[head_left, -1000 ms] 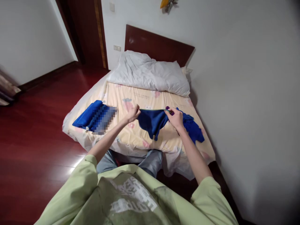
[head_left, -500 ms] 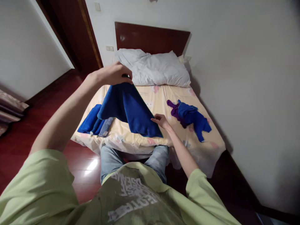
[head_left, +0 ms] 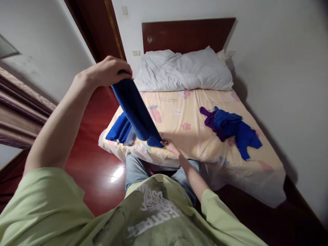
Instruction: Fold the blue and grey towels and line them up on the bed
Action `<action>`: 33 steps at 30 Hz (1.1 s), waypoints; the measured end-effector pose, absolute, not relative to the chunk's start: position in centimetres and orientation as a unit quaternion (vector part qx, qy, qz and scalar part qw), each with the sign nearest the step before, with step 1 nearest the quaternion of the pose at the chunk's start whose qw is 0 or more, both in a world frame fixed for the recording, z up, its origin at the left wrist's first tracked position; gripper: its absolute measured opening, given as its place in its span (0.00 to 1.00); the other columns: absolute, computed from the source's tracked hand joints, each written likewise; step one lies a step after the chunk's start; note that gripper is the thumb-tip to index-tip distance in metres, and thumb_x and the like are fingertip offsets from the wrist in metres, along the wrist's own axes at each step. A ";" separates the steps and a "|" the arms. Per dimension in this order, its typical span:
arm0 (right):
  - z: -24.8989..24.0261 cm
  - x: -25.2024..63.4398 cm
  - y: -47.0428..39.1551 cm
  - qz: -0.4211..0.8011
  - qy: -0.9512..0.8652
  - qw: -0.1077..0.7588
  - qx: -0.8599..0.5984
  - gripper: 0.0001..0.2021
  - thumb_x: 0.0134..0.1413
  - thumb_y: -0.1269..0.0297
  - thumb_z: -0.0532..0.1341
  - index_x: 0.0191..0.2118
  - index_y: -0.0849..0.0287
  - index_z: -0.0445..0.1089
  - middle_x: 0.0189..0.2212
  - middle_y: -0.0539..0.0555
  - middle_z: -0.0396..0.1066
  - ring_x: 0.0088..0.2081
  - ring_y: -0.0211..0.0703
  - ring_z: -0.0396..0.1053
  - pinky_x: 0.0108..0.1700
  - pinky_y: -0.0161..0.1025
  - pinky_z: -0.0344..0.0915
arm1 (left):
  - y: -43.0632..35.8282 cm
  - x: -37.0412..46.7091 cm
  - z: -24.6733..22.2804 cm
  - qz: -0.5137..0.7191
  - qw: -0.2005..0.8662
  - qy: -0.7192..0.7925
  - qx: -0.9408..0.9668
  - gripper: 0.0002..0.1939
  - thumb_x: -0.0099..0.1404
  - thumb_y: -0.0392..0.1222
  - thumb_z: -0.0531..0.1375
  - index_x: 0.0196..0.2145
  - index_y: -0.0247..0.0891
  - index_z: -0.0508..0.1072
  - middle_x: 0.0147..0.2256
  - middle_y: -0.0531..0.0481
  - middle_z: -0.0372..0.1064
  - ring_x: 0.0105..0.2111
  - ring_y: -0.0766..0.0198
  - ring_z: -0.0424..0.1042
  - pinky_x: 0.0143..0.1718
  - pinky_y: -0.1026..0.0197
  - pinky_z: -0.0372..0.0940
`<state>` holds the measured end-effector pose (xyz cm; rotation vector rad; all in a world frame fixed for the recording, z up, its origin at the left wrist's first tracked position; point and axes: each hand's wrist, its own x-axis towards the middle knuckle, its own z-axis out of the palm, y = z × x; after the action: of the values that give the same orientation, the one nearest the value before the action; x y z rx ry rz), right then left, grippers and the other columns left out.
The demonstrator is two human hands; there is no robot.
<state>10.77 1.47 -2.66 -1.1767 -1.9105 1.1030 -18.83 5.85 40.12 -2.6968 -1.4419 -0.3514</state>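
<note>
A blue cloth (head_left: 137, 111) hangs stretched in a narrow slanting strip above the bed. Its upper end is pinched in my left hand (head_left: 115, 71), raised at the left. My right hand (head_left: 170, 146) grips the lower right corner, low over the bed's front edge. Folded blue cloths (head_left: 118, 128) lie on the bed at the left, partly behind the hanging cloth. On the right of the bed is a crumpled heap of blue cloth (head_left: 230, 126) with a purple cloth (head_left: 210, 120) beside and under it.
The bed (head_left: 189, 136) has a yellow patterned sheet, with a white pillow or quilt (head_left: 184, 71) by the dark red headboard (head_left: 187, 34). Curtains (head_left: 23, 106) hang at the far left, above a red floor (head_left: 94, 174). A wall runs along the right.
The blue cloth has gone from spread wide to a narrow strip. My left hand has moved left and slightly up, my right hand lower. The view has shifted left.
</note>
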 end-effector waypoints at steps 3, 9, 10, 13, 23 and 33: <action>-2.6 14.7 2.4 0.416 -0.694 0.340 -0.479 0.25 0.57 0.36 0.58 0.27 0.56 0.70 0.25 0.51 0.75 0.30 0.45 0.70 0.34 0.41 0.69 | 5.9 -22.2 38.7 -0.110 0.029 -0.467 -0.877 0.27 0.70 0.53 0.51 0.49 0.28 0.78 0.48 0.48 0.74 0.48 0.64 0.69 0.60 0.54 0.61; 2.2 26.4 6.5 0.305 -0.668 0.422 -0.531 0.26 0.49 0.37 0.65 0.30 0.60 0.76 0.27 0.57 0.78 0.28 0.46 0.72 0.32 0.41 0.69 | 6.0 -26.9 35.0 -0.058 -0.001 -0.528 -0.847 0.25 0.64 0.52 0.50 0.45 0.36 0.79 0.43 0.50 0.74 0.41 0.66 0.67 0.54 0.61 0.63; 3.9 28.3 7.0 0.281 -0.671 0.434 -0.532 0.25 0.49 0.38 0.66 0.31 0.60 0.77 0.28 0.58 0.78 0.29 0.47 0.73 0.32 0.41 0.69 | 6.0 -27.2 34.6 -0.059 -0.003 -0.529 -0.846 0.25 0.64 0.54 0.50 0.44 0.37 0.79 0.43 0.51 0.75 0.41 0.66 0.67 0.53 0.62 0.64; 9.5 33.3 7.9 0.191 -0.707 0.433 -0.525 0.21 0.50 0.44 0.69 0.34 0.60 0.79 0.31 0.58 0.80 0.32 0.49 0.75 0.35 0.43 0.72 | 6.3 -27.8 33.6 -0.084 0.008 -0.522 -0.849 0.27 0.63 0.56 0.49 0.44 0.38 0.80 0.44 0.52 0.76 0.41 0.67 0.68 0.54 0.63 0.63; 20.2 41.7 6.1 0.040 -0.787 0.325 -0.523 0.07 0.53 0.58 0.70 0.31 0.55 0.81 0.33 0.55 0.80 0.35 0.49 0.77 0.43 0.45 0.73 | 9.2 -25.5 30.8 -0.200 -0.008 -0.575 -0.793 0.24 0.64 0.55 0.55 0.48 0.40 0.82 0.43 0.55 0.81 0.39 0.66 0.71 0.50 0.64 0.65; 24.0 46.0 4.8 -0.062 -0.738 0.322 -0.590 0.15 0.58 0.49 0.71 0.33 0.58 0.83 0.29 0.60 0.80 0.23 0.38 0.66 0.36 0.42 0.62 | 11.5 -22.7 31.3 -0.146 0.058 -0.571 -0.805 0.26 0.66 0.57 0.51 0.46 0.42 0.83 0.41 0.57 0.80 0.41 0.64 0.71 0.54 0.61 0.63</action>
<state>46.02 4.80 24.01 -1.5508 -1.9374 -0.1624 -22.66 11.47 31.34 -2.4408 -1.7320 -0.4440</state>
